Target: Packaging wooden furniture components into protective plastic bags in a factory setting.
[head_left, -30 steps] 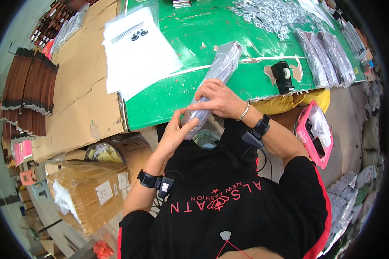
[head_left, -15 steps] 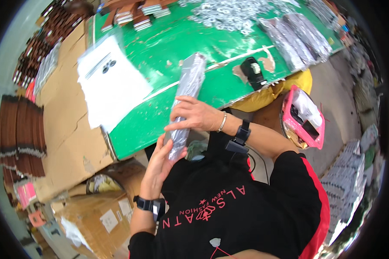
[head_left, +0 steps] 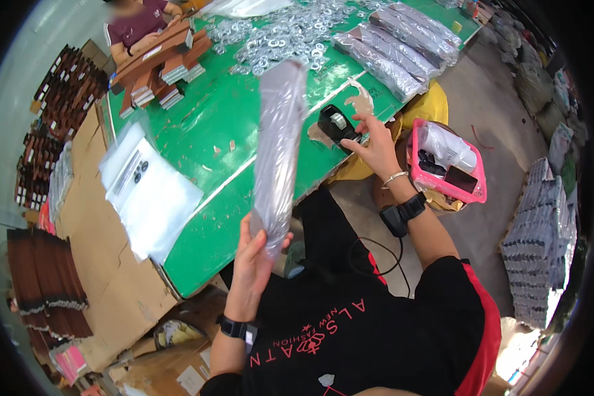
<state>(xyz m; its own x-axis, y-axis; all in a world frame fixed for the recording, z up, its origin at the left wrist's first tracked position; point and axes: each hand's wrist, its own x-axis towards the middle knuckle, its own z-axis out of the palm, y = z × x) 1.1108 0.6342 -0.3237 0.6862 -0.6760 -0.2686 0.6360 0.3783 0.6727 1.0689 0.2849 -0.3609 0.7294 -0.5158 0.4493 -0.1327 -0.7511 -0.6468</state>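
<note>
My left hand (head_left: 254,247) is closed round the lower end of a long, flat grey package in clear plastic wrap (head_left: 278,145). It is held up at a slant over the front edge of the green table. My right hand (head_left: 376,148) has its thumb and fingers apart at the near right side of a black tape dispenser (head_left: 336,123), which carries a small pale roll. Whether the fingertips touch the dispenser is hard to make out. Stacked further back on the table are several similar wrapped packages (head_left: 402,49).
Clear plastic bags (head_left: 152,198) lie on the left. Metal washers (head_left: 277,39) are heaped at the back beside brown strips (head_left: 155,72), where a co-worker (head_left: 135,30) sits. A pink basket (head_left: 480,188) stands to my right, near a yellow sack (head_left: 432,109).
My right hand has let go of the wrapped package and moved right to the tape dispenser. My left hand still holds the package, now raised nearer. The view has shifted, showing a co-worker.
</note>
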